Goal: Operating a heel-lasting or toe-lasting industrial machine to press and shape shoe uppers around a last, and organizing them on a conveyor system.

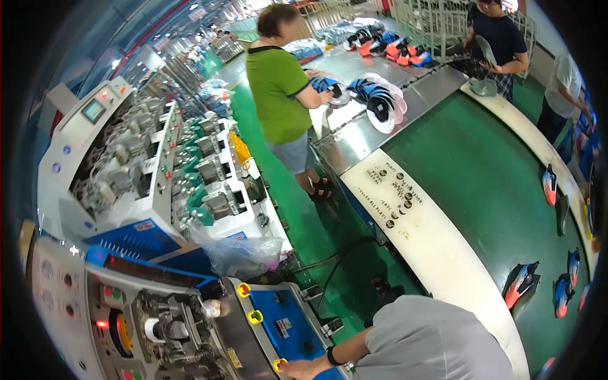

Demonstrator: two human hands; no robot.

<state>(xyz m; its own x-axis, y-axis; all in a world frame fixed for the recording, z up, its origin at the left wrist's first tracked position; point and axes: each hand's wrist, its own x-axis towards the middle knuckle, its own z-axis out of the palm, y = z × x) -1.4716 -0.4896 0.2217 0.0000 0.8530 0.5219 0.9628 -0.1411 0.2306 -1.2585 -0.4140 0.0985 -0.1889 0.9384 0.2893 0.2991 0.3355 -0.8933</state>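
Note:
My right hand (pixel 300 368) reaches in from the lower edge, with a black band on its wrist and a loose grey sleeve (pixel 430 342) behind it. Its fingers stretch out to a yellow-ringed button (pixel 279 364) on the front of a machine, and the fingertips rest at this button. No object shows in the hand, though the picture edge cuts off part of it. Two more yellow-ringed buttons, an upper one (pixel 244 290) and a middle one (pixel 254 316), line the same panel. Left of the panel sits the metal clamp mechanism (pixel 171 329). My left hand is out of view.
A curved white-edged conveyor (pixel 437 253) with a green belt carries shoe uppers (pixel 522 285) on the right. A person in a green shirt (pixel 275 95) handles uppers at a metal table. Another machine (pixel 126 158) stands at left, with a clear plastic bag (pixel 244 256) nearby.

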